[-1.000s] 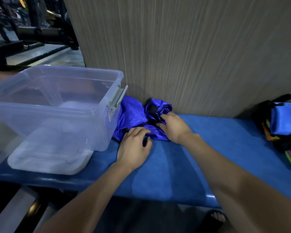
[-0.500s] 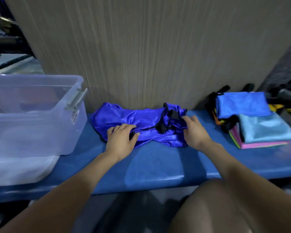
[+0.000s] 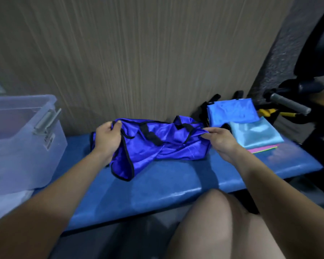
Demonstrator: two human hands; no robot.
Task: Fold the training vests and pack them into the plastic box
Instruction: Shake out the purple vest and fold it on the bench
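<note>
Head view: vest [image 3: 157, 146], royal blue with black trim, stretched between both hands above the bench [image 3: 176, 184]. Left hand [image 3: 108, 139] grips its left edge; right hand [image 3: 219, 139] pinches its right edge. Box [image 3: 22, 139] at left, folded vests [image 3: 251, 128] at right, wood-grain wall [image 3: 138, 53] behind.

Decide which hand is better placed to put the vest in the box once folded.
Left hand, probably: it grips the vest end nearest the box; the right hand is farther.
</note>
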